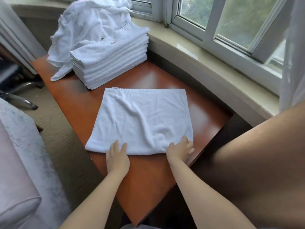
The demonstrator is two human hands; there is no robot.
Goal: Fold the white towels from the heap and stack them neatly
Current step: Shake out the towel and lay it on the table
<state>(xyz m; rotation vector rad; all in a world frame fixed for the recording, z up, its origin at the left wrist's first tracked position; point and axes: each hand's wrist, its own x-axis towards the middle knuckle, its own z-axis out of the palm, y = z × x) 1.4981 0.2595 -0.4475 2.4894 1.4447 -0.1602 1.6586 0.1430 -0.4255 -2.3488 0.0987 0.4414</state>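
Observation:
A white towel (142, 119) lies spread flat in the middle of the reddish-brown table (148, 176). My left hand (117, 157) rests on its near edge with straight fingers on the cloth. My right hand (179, 149) is at the towel's near right corner, fingers curled round the corner's edge. Behind the towel stands a neat stack of folded white towels (109, 58). The loose heap of white towels (89, 25) rises behind and left of the stack, at the table's far end.
A stone windowsill (206, 63) and window frames run along the table's right side. A white curtain (293, 55) hangs at far right. A pale upholstered seat (18, 171) is at left, with chair legs (21, 95) on the carpet. A blurred brown shape (257, 171) fills the lower right.

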